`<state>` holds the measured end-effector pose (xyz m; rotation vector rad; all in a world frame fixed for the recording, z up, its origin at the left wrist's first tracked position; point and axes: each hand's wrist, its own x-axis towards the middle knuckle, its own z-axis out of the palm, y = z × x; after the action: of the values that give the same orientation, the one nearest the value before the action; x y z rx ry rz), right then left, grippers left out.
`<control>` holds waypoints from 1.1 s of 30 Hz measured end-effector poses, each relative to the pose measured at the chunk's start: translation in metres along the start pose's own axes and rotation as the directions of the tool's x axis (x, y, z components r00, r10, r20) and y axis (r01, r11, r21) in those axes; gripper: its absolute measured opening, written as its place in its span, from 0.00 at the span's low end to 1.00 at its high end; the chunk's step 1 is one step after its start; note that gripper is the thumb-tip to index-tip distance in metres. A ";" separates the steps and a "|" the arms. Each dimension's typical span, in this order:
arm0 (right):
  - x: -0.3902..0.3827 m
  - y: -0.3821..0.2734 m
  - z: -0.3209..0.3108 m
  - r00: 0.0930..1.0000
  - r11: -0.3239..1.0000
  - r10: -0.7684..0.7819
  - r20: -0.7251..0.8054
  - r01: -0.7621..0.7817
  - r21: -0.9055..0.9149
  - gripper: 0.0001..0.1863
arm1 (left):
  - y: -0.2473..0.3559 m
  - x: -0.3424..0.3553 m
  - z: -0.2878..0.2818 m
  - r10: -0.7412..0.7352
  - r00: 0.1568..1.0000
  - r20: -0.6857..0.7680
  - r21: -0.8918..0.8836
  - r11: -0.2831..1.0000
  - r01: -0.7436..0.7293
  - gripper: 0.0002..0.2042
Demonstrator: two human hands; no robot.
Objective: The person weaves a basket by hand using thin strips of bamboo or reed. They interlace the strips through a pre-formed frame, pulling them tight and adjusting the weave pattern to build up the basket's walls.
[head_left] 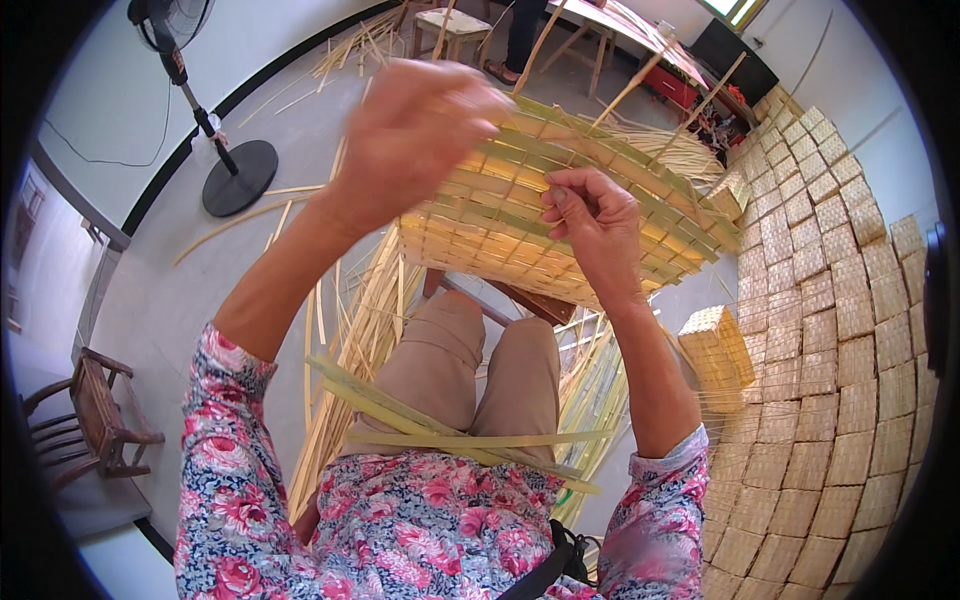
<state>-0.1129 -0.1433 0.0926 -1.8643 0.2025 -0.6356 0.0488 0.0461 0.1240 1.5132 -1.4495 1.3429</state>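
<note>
In front of my knees stands a partly woven bamboo basket (480, 245), its side made of green and pale yellow strips, with several long uprights sticking out past its far edge. My left hand (425, 135) is raised over the basket's left part, smeared by motion, so its fingers cannot be read. Close against the weave on the right is my right hand (598, 225), fingers curled and thumb pressed toward the forefinger; what lies in the pinch is too small to make out. Several loose green bamboo strips (450, 437) lie across my lap.
Stacked finished baskets (825, 300) fill the right side, and one basket (718, 350) stands apart before them. Long split strips (350, 350) lie on the floor beside my legs. A standing fan (240, 178), a wooden chair (105, 415), a stool (452, 25) and another person's leg (522, 40) are around.
</note>
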 end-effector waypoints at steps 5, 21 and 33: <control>-0.002 -0.005 0.002 1.000 0.999 0.015 -0.025 -0.014 0.033 0.08 | 0.017 0.007 0.040 0.224 0.936 0.270 -0.152 0.970 -0.188 0.13; -0.003 0.006 0.055 0.894 0.887 -0.232 -0.385 0.356 0.293 0.12 | 0.047 0.020 0.037 -0.162 0.950 0.268 -0.247 0.941 0.230 0.09; 0.012 -0.041 -0.018 0.773 0.543 -0.600 0.203 0.581 -0.607 0.16 | -0.001 0.028 0.019 0.335 0.878 0.341 -0.327 0.918 -0.223 0.07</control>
<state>-0.1189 -0.1479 0.1384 -2.6334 -0.2639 -1.1741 0.0508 0.0196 0.1451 1.4750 -2.0870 0.9609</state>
